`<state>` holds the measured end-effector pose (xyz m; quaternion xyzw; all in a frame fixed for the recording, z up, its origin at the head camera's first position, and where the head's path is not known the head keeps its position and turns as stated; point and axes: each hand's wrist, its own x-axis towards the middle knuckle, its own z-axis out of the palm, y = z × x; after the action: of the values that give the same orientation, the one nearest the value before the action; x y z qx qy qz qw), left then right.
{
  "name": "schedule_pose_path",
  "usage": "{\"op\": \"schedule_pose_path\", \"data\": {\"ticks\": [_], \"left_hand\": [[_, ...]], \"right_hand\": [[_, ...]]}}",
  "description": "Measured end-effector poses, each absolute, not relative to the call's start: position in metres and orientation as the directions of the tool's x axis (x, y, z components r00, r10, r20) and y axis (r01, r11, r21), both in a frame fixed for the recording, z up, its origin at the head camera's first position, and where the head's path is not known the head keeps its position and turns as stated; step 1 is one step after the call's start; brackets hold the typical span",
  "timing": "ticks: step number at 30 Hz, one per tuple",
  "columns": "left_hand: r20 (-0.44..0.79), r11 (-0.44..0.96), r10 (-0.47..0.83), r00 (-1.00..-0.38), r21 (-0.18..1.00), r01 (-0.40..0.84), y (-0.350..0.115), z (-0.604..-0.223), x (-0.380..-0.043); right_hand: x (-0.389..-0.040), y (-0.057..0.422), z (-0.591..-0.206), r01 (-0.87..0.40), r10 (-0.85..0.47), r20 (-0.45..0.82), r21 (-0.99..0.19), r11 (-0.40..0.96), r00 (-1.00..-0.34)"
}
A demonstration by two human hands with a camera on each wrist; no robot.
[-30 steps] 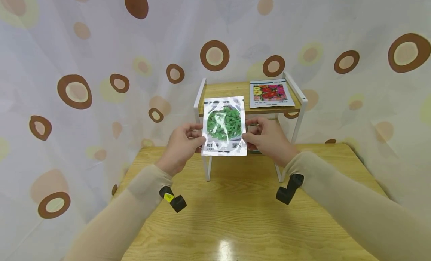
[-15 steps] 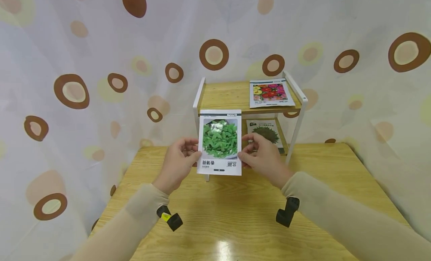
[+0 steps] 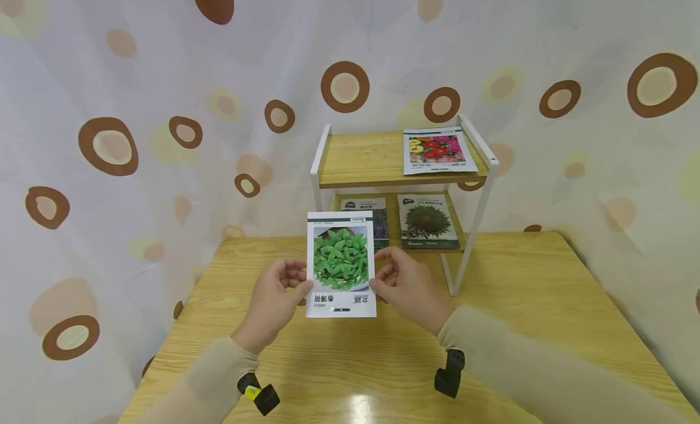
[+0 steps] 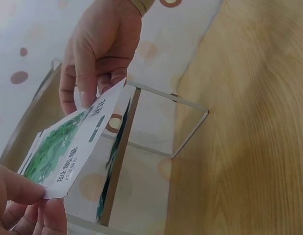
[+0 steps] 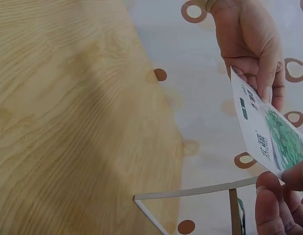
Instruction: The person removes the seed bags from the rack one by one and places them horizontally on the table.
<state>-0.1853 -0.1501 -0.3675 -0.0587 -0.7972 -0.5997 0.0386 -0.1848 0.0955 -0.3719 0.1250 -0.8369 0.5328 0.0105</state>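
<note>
A white seed packet (image 3: 341, 263) with a photo of green leaves is held up in front of the shelf, its printed text upside down in the head view. My left hand (image 3: 276, 299) pinches its left edge between thumb and fingers. On the opposite edge, my right hand (image 3: 410, 287) pinches it the same way. Both wrist views show the packet (image 4: 68, 147) stretched between the two hands, thumbs on the printed face. Behind it, the packet partly hides a dark purple seed packet (image 3: 379, 220) on the lower shelf.
A two-tier wooden shelf (image 3: 361, 160) with white metal sides stands on the wooden table (image 3: 519, 302). On its upper board, at the right, lies a packet with colourful flowers (image 3: 437, 150). Below that is a packet showing a spiky green plant (image 3: 428, 220). A dotted curtain (image 3: 246, 59) hangs behind.
Both hands have drawn the leaf packet down and slightly left, away from the upper shelf. Its glare is gone, and the packets on the lower shelf have come into view.
</note>
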Motion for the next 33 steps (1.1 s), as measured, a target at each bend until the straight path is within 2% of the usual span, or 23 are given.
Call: {"op": "schedule_pose_path", "data": {"ticks": [7, 18, 33], "left_hand": [[0.061, 0.307, -0.001, -0.998, 0.950, 0.058, -0.167, -0.392, -0.180], [0.020, 0.382, -0.061, -0.998, 0.924, -0.004, -0.191, -0.414, -0.179], [-0.074, 0.465, -0.120, -0.990, 0.877, -0.122, -0.220, -0.458, -0.182]], "right_hand": [[-0.181, 0.075, -0.392, -0.209, -0.224, 0.133, -0.909, 0.361, -0.966], [-0.183, 0.046, -0.416, -0.200, -0.268, 0.100, -0.905, 0.377, -0.958], [-0.188, 0.007, -0.471, -0.192, -0.272, 0.078, -0.885, 0.425, -0.959]]}}
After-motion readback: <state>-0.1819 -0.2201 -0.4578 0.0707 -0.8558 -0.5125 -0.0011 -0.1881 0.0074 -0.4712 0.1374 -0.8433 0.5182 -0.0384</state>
